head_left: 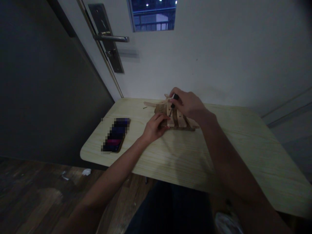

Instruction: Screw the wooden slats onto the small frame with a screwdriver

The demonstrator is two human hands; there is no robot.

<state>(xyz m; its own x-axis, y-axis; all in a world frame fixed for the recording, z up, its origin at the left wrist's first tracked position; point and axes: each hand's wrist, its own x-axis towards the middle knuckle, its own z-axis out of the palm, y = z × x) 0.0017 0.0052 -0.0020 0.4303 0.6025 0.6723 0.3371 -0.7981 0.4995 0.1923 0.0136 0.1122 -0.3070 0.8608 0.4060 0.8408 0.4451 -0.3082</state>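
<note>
My right hand (188, 102) is closed around the black handle of a screwdriver (173, 103). The screwdriver tilts, and its thin shaft points down at a pale wooden slat. That slat belongs to a small slatted wooden piece (181, 121), which lies on the table and has brown wood between its light strips. From the left, my left hand (156, 126) grips the near edge of the wooden piece, its fingertips close to the screwdriver's tip. Whether a screw sits under the tip is too small to tell. A loose light wooden strip (149, 104) shows just behind the piece.
A phone (116, 135) with a blurred screen lies left on the light wooden table (234, 156). A tiny screw or nail (145, 107) rests near the back. Behind the table stands a white door with a metal handle (112, 38). White scraps (86, 172) lie on the floor.
</note>
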